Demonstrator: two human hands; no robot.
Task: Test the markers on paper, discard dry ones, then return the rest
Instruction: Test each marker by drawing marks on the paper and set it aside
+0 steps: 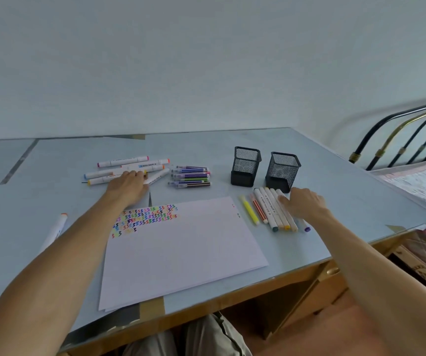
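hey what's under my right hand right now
Your right hand rests on a row of white markers lying beside the paper. Their upper barrels are covered by the fingers; the coloured ends show below.

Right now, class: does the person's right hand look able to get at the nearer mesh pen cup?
Probably yes. The right hand rests on the row of markers just in front of the nearer mesh cup, and nothing stands between hand and cup; its open top looks clear.

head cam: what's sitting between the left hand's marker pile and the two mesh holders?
In the head view, a bunch of thin pens lies between the thick markers under the left hand and the mesh holders; otherwise bare table.
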